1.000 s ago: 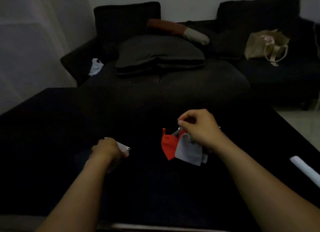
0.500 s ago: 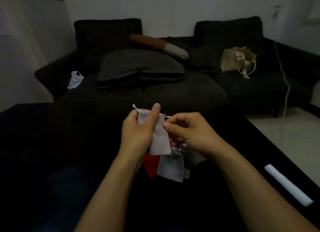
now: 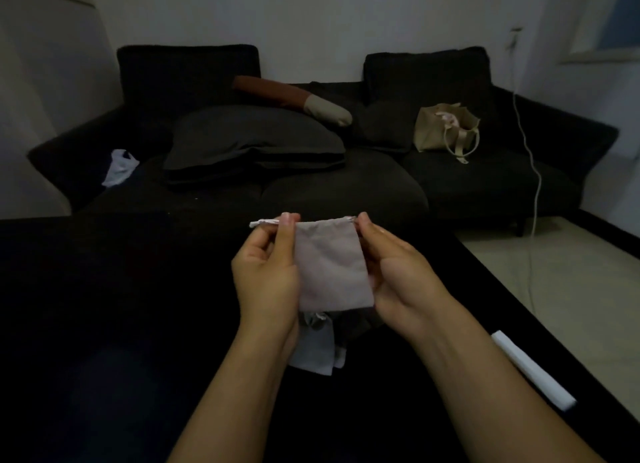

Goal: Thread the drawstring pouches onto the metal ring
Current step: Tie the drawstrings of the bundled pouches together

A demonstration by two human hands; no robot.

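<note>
A pale pink drawstring pouch [image 3: 330, 265] hangs flat between both hands above the black table. My left hand [image 3: 266, 275] pinches its top left corner, where the white drawstring [image 3: 265, 223] sticks out to the left. My right hand [image 3: 398, 275] pinches the top right corner. Below the hands, a bunch of other pouches, grey and white [image 3: 317, 346], hangs or lies partly hidden behind the pink one and my wrists. The metal ring is not visible.
The black table [image 3: 104, 324] fills the foreground; a white cylinder [image 3: 533, 369] lies near its right edge. Behind stands a dark sofa [image 3: 485, 185] with cushions, a beige tote bag [image 3: 446, 128] and a white cloth [image 3: 119, 166]. A white cable [image 3: 535, 185] hangs at right.
My left hand picked a pouch up from the table and brought it to the centre. Both hands now stretch it flat by its top corners; the red pouch has gone out of sight.
</note>
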